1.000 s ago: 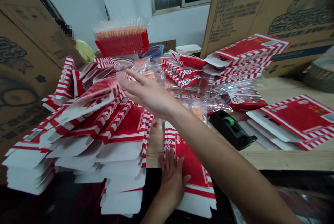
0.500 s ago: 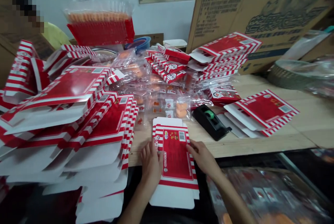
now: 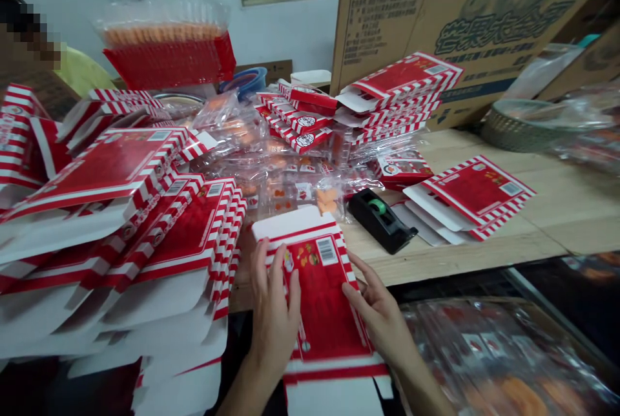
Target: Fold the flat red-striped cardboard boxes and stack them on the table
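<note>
Carton blank (image 3: 317, 293) lies flat at the near edge of the table (image 3: 436, 264), steadied by the spread left hand (image 3: 274, 319) and right hand (image 3: 378, 316) pressed against its sides.

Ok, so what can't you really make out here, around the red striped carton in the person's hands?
From the head view:
The red-and-white striped carton blank: its lower end is cut off by the bottom edge, and the left hand and right hand cover parts of its sides.
Its small print: blurred, unreadable.
The clear plastic bags: glare and overlapping film hide much of what is inside.
</note>
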Tool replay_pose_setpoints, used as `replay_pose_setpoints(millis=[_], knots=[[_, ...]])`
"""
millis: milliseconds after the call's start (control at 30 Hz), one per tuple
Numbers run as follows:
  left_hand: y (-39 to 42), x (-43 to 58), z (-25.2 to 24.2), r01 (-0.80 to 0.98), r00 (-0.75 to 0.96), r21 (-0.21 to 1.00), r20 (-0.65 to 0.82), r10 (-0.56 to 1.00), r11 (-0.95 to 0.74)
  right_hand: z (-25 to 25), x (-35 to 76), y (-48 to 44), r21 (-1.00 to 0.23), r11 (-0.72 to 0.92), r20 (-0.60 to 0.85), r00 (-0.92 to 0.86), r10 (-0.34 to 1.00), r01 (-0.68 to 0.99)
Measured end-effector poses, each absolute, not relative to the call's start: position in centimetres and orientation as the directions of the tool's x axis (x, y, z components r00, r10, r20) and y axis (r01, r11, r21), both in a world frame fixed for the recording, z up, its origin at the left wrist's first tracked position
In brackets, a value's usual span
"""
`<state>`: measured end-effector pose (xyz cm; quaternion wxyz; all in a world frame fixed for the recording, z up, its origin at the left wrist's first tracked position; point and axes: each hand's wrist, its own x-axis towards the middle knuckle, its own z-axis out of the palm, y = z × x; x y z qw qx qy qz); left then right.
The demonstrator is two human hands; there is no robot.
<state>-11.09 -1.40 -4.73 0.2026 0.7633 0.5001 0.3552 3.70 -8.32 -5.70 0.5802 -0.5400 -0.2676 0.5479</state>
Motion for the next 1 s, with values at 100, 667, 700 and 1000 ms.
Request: replay_pose_setpoints(millis=[100, 667, 700, 1000], knots=[[-0.3, -10.5, -1.6, 0.601, 0.422, 0.57, 0.369, 0.828, -0.561, -4.6, 3.5, -10.0, -0.928, -0.263, -0.309, 0.152, 0.939, -0.263], [1.2, -10.6, 2.8, 0.554, 0.614, 0.796, -0.193, 0.765, -0.243, -0.1, 1.6, -11.7, -0.784, -0.517, -0.438, -0.285, 0.853, -0.343], [1.1, -10.7, 2.8, 0.536, 0.626, 0.807, -0.183, 0.758, -0.247, -0.1, 1.6, -11.4, -0.777, -0.507, -0.409, -0.313, 0.857, -0.373], [-0.6, -10.6, 2.6, 0.486, 0.411, 0.636, 0.439, 0.799, -0.599, 0.1, 2.5, -11.1, -0.858, -0.421, -0.413, -0.091, 0.906, -0.295]])
